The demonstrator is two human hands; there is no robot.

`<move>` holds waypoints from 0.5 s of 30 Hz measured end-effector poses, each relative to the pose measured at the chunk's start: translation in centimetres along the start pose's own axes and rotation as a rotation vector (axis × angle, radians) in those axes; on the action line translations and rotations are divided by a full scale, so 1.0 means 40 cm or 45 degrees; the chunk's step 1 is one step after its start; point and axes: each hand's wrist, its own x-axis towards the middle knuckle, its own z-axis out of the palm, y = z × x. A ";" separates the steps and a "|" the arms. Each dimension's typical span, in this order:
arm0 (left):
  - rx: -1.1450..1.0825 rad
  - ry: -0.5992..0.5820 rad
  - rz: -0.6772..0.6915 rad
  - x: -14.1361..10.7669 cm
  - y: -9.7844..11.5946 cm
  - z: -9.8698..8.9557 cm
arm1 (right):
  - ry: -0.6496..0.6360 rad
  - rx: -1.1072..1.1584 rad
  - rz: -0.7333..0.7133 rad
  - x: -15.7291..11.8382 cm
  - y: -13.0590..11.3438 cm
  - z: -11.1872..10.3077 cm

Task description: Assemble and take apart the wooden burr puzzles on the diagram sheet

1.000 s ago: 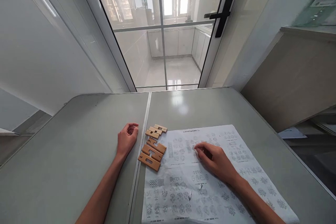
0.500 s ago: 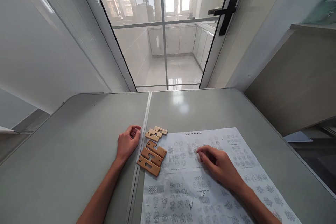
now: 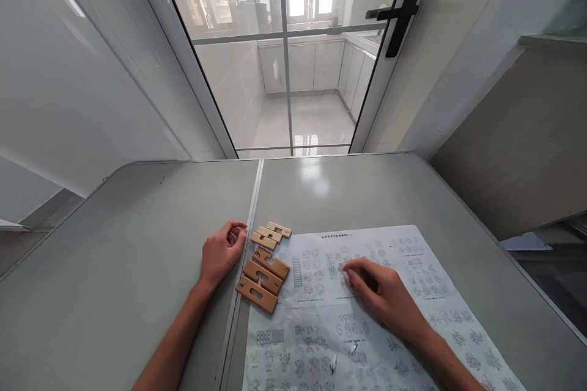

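Observation:
My left hand (image 3: 222, 254) rests on the table left of the seam, its fingers loosely curled with nothing in them. Just right of it lie wooden puzzle pieces in two groups. Three small pale notched pieces (image 3: 263, 241) sit farther back. Closer to me are three larger brown pieces (image 3: 269, 302) with slots and black numbers, partly over the edge of a printed sheet (image 3: 316, 313). My right hand (image 3: 389, 299) lies on that sheet, fingers curled in and the thumb near the index fingertip; nothing shows in it.
The grey-green table (image 3: 160, 226) has a pale seam strip (image 3: 255, 195) running front to back. Beyond its far edge stands a glass door (image 3: 316, 85) with a black handle (image 3: 406, 15). The sheet is creased, with small torn spots and rows of assembly drawings.
The camera view has shifted slightly. Both hands and the wooden pieces keep their places on the table and sheet.

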 end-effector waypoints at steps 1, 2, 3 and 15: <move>0.007 -0.001 0.003 0.000 0.000 0.000 | 0.003 0.002 0.002 0.001 -0.001 0.000; 0.012 -0.003 0.006 0.000 0.001 0.000 | 0.007 0.002 0.004 0.001 -0.002 0.000; 0.017 -0.003 0.011 0.001 0.001 0.000 | 0.012 -0.002 0.004 0.002 -0.002 0.000; 0.114 -0.043 0.089 0.001 0.004 0.002 | 0.003 -0.038 -0.005 0.009 0.007 -0.001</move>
